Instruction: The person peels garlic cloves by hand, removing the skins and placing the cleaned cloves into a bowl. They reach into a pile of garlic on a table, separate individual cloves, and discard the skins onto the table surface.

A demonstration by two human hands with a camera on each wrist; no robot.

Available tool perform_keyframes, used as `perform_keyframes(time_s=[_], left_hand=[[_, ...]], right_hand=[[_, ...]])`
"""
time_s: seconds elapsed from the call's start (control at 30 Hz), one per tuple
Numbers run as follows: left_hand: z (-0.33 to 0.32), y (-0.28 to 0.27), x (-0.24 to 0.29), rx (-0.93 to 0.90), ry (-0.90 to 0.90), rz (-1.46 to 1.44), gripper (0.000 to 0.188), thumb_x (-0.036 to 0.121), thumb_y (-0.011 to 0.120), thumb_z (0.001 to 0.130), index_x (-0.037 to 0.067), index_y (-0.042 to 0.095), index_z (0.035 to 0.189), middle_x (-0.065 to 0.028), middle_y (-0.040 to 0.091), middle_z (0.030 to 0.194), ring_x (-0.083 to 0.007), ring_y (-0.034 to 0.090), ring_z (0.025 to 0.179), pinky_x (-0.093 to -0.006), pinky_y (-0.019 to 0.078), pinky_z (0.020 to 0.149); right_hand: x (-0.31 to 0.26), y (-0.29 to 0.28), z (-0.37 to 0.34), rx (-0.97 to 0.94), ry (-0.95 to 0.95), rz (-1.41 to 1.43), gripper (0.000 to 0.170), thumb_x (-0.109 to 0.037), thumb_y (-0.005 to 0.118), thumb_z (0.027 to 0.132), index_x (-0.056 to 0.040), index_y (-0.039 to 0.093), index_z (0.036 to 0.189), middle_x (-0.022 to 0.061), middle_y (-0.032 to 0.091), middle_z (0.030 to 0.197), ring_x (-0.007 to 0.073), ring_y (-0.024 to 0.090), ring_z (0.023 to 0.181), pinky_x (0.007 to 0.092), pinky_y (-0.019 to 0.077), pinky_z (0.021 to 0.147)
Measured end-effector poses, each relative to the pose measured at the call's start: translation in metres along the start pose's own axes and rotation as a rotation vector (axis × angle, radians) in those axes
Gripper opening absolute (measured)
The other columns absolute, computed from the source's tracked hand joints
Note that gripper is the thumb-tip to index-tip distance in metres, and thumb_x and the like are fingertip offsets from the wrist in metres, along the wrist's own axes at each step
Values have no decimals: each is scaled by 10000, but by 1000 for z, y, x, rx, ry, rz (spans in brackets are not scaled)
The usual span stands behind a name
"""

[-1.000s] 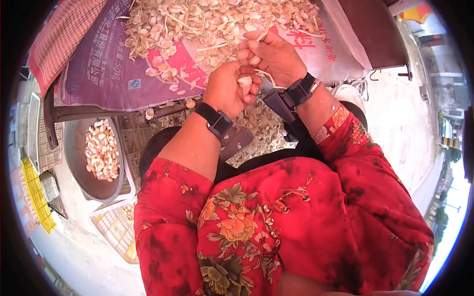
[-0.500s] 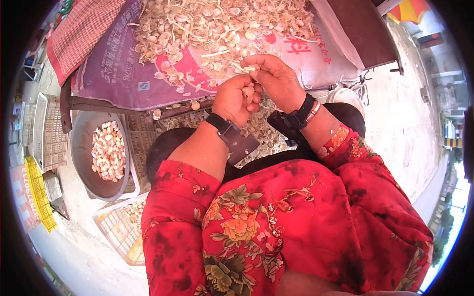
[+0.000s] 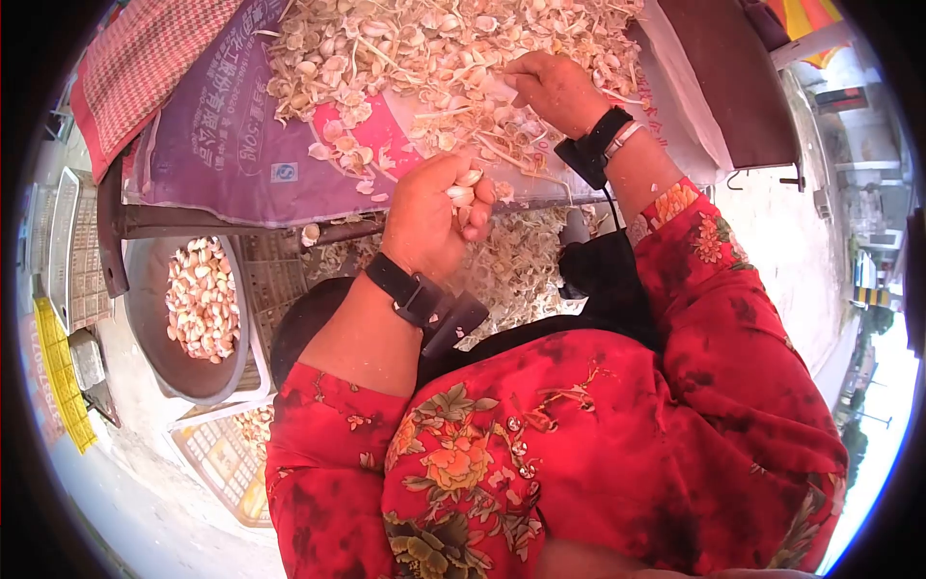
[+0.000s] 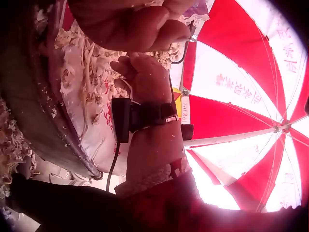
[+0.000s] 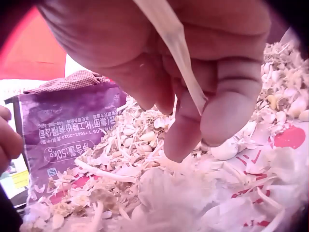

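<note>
In the head view my left hand [image 3: 429,217] is at the near edge of the table, palm turned up. Its curled fingers hold a few garlic cloves [image 3: 463,193]. Farther out, my right hand [image 3: 559,92] hangs over a heap of garlic cloves and skins [image 3: 424,58], its fingertips close above it. The right wrist view has a pale dry garlic stalk [image 5: 176,46] running across the palm to the curled fingers, which hold it. Blurred whitish skins [image 5: 169,198] fill the foreground there. From the left wrist, the cloves are hidden behind the fingers.
The heap lies on a purple and white printed sack [image 3: 222,154]. On the left a grey basin [image 3: 145,318] holds peeled-looking cloves, beside plastic crates [image 3: 207,454]. A checked cloth [image 3: 145,77] drapes the table corner. Skins litter the ground [image 3: 521,261] below.
My hands, close together before, have come apart. The right one has moved forward over the heap; the left has drawn back slightly to the left, cloves still in its fingers.
</note>
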State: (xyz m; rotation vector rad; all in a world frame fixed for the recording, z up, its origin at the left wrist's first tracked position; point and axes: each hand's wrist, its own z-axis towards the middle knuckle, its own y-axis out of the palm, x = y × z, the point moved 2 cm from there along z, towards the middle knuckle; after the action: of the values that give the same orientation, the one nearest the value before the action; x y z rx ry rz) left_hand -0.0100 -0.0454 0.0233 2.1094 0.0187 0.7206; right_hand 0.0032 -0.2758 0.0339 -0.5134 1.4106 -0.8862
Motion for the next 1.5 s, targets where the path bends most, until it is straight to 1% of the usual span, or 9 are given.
perform_keyframes(time_s=[0.1, 0.2, 0.43, 0.63, 0.83, 1.17, 1.27, 1.43, 1.5], left_hand=[[0, -4, 4, -59, -35, -2, 166, 205, 503, 912, 53, 531, 852, -83, 587, 691, -139, 504, 463, -248, 386, 401], [-1, -4, 8, -76, -53, -14, 165, 198, 501, 911, 47, 530, 850, -89, 597, 704, -141, 527, 474, -242, 399, 400], [-3, 5, 11, -3, -10, 19, 141, 149, 523, 889, 15, 549, 923, -94, 609, 736, -138, 547, 512, -233, 405, 404], [4, -7, 7, -83, -16, 11, 131, 117, 539, 880, 9, 554, 953, -85, 601, 737, -130, 548, 528, -225, 405, 409], [7, 3, 8, 37, -1, 75, 153, 134, 546, 882, 11, 558, 971, -63, 578, 713, -119, 518, 514, -222, 393, 411], [15, 11, 4, -67, -117, 293, 147, 146, 566, 876, 6, 573, 921, -33, 537, 654, -84, 453, 451, -215, 340, 380], [13, 12, -1, -161, -109, 291, 159, 156, 568, 889, -1, 578, 904, -33, 527, 636, -66, 414, 414, -196, 312, 368], [-5, 24, 4, -378, -183, 266, 205, 161, 566, 907, -15, 582, 1011, -27, 513, 631, -40, 385, 407, -175, 291, 369], [-8, 23, 3, -476, -248, 340, 275, 168, 567, 913, 1, 572, 1131, -20, 500, 633, -24, 373, 417, -162, 286, 373]], right_hand=[[10, 21, 36, -54, -13, -226, 242, -220, 591, 841, -75, 639, 1029, 141, 671, 853, 301, 652, 811, 381, 506, 738], [8, 39, 49, -159, 100, -215, 272, -172, 600, 854, -10, 587, 1072, 132, 660, 841, 203, 661, 702, 315, 516, 672], [-12, 42, 45, -138, -11, -510, 292, -213, 581, 808, -161, 619, 1092, 125, 674, 926, 300, 641, 905, 404, 502, 787], [-20, 37, 36, -210, 13, -581, 278, -241, 561, 818, -154, 650, 1067, 126, 670, 1000, 301, 628, 974, 395, 479, 854], [7, 26, 32, 21, 0, -162, 313, -282, 652, 785, -119, 654, 1053, 108, 673, 884, 275, 649, 829, 366, 506, 754], [-69, -22, -50, -207, -534, -121, 157, -105, 663, 763, -54, 668, 911, 141, 645, 833, 303, 634, 778, 361, 512, 677], [-59, -24, -62, -187, -480, -27, 134, -91, 646, 799, -44, 664, 924, 135, 641, 814, 267, 645, 729, 335, 512, 657], [-43, -19, -83, -335, 277, 1009, 175, -113, 613, 899, 13, 617, 1021, 69, 658, 808, 147, 632, 669, 274, 522, 631], [-41, -16, -86, -277, 367, 1126, 189, -130, 620, 898, 8, 613, 1027, 76, 651, 787, 143, 627, 656, 261, 515, 625]])
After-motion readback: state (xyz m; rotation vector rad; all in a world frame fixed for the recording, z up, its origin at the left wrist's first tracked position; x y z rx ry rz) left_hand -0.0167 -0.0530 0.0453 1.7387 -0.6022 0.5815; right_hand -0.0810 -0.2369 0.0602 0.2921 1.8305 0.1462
